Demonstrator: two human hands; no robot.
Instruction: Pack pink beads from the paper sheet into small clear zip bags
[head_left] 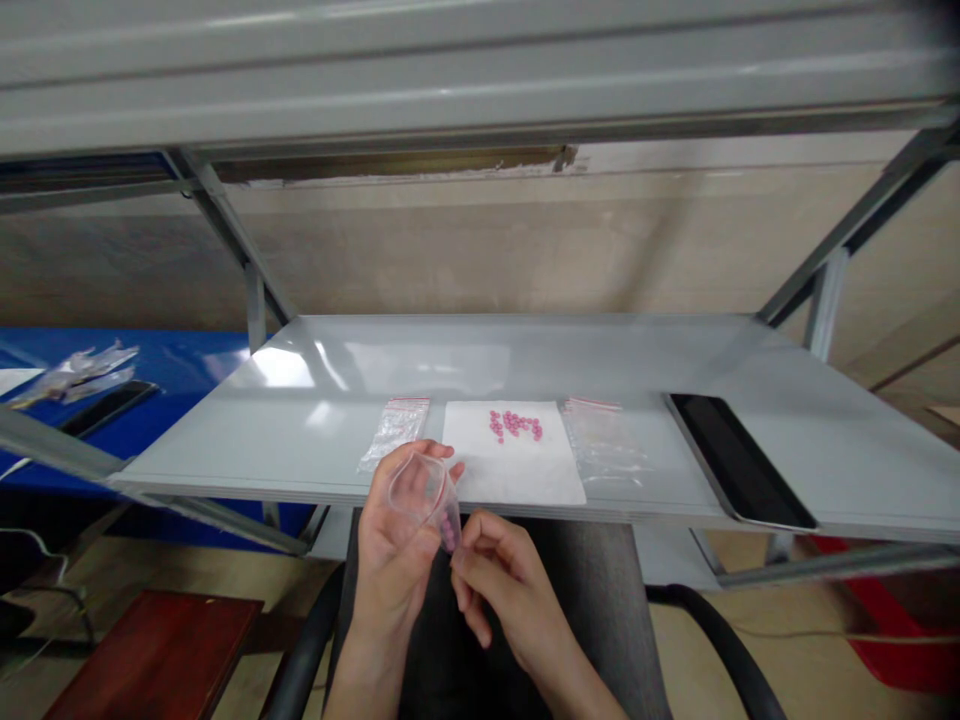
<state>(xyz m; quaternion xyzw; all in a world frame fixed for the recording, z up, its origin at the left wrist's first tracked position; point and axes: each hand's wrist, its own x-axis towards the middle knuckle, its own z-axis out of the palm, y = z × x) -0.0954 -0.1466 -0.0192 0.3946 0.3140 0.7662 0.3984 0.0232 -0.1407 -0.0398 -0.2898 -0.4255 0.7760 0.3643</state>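
Observation:
My left hand (394, 545) holds a small clear plastic bag (426, 492) open, with a few pink beads (450, 530) at its lower corner. My right hand (499, 580) is closed in a pinch at that corner of the bag. Both hands hover just in front of the grey table's near edge (300, 495). On the table behind them lies a white sheet (517, 470) with several pink beads (516, 424) gathered near its far edge. An empty zip bag (394, 432) lies left of the sheet and more clear bags (607, 445) lie right of it.
A black tablet (739, 462) lies flat at the table's right. Grey metal frame bars rise at both sides, with a shelf overhead. A blue table (172, 370) at left holds clear bags and a dark device. A brown stool (157, 650) stands lower left, and chair armrests flank my lap.

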